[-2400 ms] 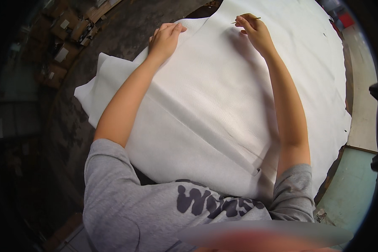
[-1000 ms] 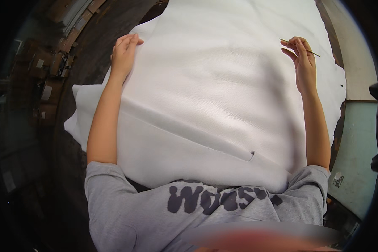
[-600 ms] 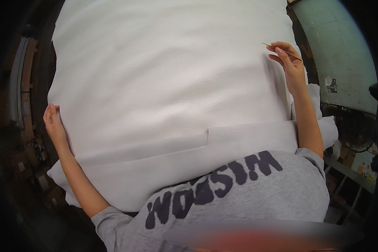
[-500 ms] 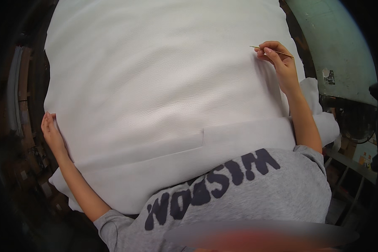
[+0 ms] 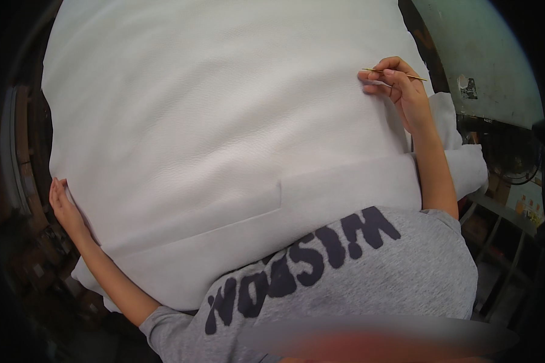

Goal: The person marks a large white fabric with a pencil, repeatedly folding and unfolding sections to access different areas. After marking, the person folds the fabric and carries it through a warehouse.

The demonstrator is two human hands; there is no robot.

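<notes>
Right hand (image 5: 406, 97) pinches a thin brass-coloured pin (image 5: 395, 74); left hand (image 5: 63, 206) lies open-fingered against pebbled white fabric (image 5: 224, 121).

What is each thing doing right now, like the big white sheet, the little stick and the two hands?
White sheet: spread flat, layered, with a step-shaped edge near the person.
Thin stick: pinched in the fingers, its tip pointing right, just above the sheet.
Right hand: closed on the thin stick, resting at the sheet's right side.
Left hand: fingers straight, pressed against the sheet's left edge, holding nothing.
Grey shirt: worn by the person.
</notes>
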